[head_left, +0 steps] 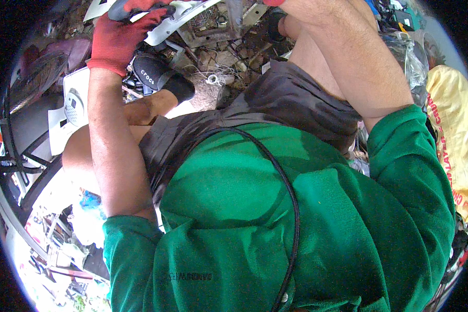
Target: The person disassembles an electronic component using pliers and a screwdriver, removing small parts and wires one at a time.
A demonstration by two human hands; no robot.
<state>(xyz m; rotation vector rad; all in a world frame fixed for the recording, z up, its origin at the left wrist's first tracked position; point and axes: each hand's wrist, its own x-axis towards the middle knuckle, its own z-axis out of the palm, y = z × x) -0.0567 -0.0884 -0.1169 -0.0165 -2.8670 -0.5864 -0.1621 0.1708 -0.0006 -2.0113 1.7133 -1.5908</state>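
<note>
The white plastic panel point(179, 18) lies at the top edge over scrap and rubble, partly cut off. The red-gloved left hand point(122, 34) is clamped on its edge. The right hand point(273, 2) is almost wholly out of frame; its grip cannot be told. A black shoe point(153, 75) sits just below, a yellow sack point(452, 125) well right.

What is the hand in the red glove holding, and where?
The left hand grips a white plastic piece at its near end. The right hand is almost out of view; its hold cannot be told.
</note>
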